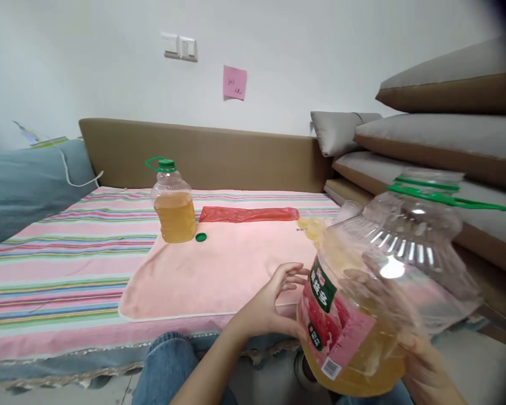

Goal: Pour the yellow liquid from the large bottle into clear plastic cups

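Observation:
A large clear plastic juice bottle (346,315) with a pink and green label is held over my lap, its top leaning to the right. Amber liquid fills its lower part. The neck has a green handle ring, and no cap shows on it. My left hand (278,306) curves around the bottle's left side, thumb in front. My right hand (421,360) grips the lower right side, partly seen through the clear plastic. A loose green cap (200,237) lies on the pink cloth (219,275), beside a second juice bottle (175,216) standing upright with its green cap on.
A red plastic strip (248,214) lies along the cloth's back edge. Small yellow items (312,228) and a clear cup (349,210) sit at the right. Grey-brown cushions (438,132) are stacked beyond. A blue pillow (29,185) is at left.

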Action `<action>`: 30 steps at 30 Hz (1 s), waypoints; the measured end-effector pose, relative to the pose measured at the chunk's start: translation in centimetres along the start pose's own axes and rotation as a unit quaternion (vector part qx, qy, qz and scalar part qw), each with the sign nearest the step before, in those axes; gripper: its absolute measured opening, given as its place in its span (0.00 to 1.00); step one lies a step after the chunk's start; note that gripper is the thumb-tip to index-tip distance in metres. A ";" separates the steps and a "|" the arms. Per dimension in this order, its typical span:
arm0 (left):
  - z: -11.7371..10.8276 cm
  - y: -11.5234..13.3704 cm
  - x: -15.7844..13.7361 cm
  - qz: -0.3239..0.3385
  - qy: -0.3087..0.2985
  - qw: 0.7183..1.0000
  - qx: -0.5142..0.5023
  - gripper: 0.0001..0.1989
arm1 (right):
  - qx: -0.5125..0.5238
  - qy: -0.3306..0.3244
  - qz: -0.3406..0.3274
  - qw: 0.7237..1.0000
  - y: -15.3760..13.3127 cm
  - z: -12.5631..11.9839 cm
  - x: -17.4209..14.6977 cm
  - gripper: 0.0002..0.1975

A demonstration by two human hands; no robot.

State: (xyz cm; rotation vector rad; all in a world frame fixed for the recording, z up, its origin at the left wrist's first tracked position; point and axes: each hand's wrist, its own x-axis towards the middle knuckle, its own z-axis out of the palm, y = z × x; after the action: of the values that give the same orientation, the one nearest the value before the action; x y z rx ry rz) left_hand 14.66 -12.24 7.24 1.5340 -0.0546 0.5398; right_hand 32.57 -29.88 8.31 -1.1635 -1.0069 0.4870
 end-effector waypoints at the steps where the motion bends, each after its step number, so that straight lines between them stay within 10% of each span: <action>1: 0.4 -0.1 0.2 -0.020 -0.009 1.000 0.001 0.54 | -0.003 0.002 0.004 1.000 0.2 -0.4 -0.4 0.40; 19: 3.4 -2.4 -0.3 -0.129 0.030 0.984 -0.118 0.41 | 0.028 0.023 0.129 0.991 5.6 -6.2 -3.4 0.38; 30: 5.4 -3.1 -1.0 -0.211 0.070 0.960 -0.172 0.37 | 0.136 -0.032 0.305 0.942 3.3 -4.9 -2.9 0.50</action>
State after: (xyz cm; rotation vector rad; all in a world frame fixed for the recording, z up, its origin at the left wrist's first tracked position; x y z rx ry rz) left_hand 16.53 -17.48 4.36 1.1190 0.2718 0.2769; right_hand 35.88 -33.52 3.86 -1.2016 -0.5884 1.1261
